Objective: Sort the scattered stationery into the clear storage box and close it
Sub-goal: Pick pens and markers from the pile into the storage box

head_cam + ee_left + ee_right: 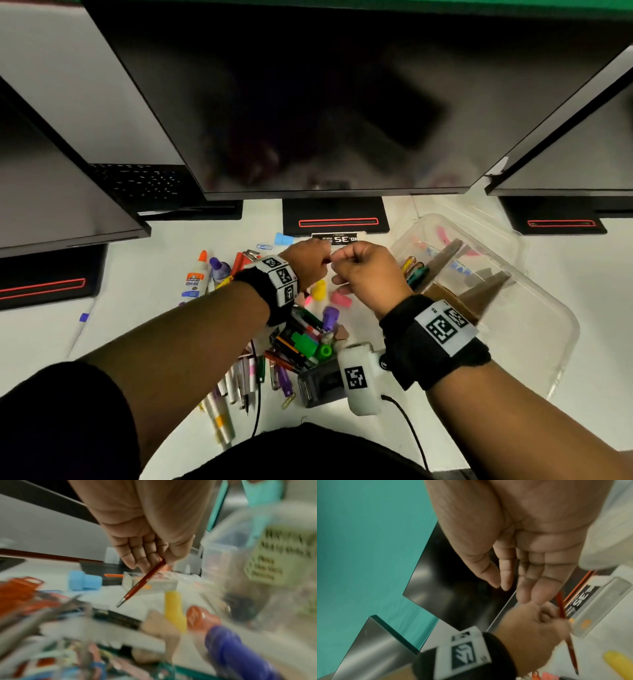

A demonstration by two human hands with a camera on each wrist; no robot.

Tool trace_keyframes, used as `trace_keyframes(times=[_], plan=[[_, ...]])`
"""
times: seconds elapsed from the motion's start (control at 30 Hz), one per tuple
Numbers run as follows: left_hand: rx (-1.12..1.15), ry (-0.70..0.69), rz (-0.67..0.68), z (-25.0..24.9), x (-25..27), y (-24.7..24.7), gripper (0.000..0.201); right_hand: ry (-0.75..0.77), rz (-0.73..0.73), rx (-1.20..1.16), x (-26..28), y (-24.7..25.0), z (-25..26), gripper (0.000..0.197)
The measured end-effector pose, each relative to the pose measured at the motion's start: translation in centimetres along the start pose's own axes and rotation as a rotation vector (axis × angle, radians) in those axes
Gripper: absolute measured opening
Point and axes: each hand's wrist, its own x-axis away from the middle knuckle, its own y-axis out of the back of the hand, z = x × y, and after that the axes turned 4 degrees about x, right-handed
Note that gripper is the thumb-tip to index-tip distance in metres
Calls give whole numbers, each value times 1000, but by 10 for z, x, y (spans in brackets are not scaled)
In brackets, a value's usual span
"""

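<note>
Clear storage box (534,329) sits open on the desk at my right, cardboard dividers inside. Stationery pile (294,339) lies scattered below my wrists. My left hand (310,262) pinches a red pencil (143,583), tip down. My right hand (368,274) is next to it, fingers loosely curled, apparently empty — blurry view.

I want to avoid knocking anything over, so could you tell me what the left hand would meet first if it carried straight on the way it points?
Probably the staples box just ahead of the left hand; depth is unclear.
</note>
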Motion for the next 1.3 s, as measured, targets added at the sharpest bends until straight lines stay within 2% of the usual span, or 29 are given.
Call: trace_keyframes(times=[0.13,0.2,0.27,0.4,0.57,0.73,0.9,1.03,1.17,1.23,1.3], plan=[[261,60,-320,26,35,35,14,-11,-96,76,-23,-34,-4,28],[318,130,-378,41,53,46,12,-15,-115,185,-39,-48,-13,26],[325,203,-360,56,70,50,11,-22,-84,388,-53,-56,-22,17],[273,337,-290,95,108,45,9,-18,103,798,-79,-72,-37,35],[216,460,-150,134,143,36,15,43,176,1056,-101,-90,-46,36],[106,570,-43,152,161,33,19,39,173,1114,-113,-99,-47,31],[-5,604,161,152,164,31,24,67,181,1171,-113,-101,-51,28],[80,657,300,146,162,28,46,28,94,1076,-105,-89,-40,30],[92,659,259,136,161,13,37,120,22,933,-84,-82,-23,23],[57,665,204,132,160,8,35,139,103,901,-68,-82,-17,29],[58,700,191,131,158,7,38,139,256,879,-50,-87,-13,27]])
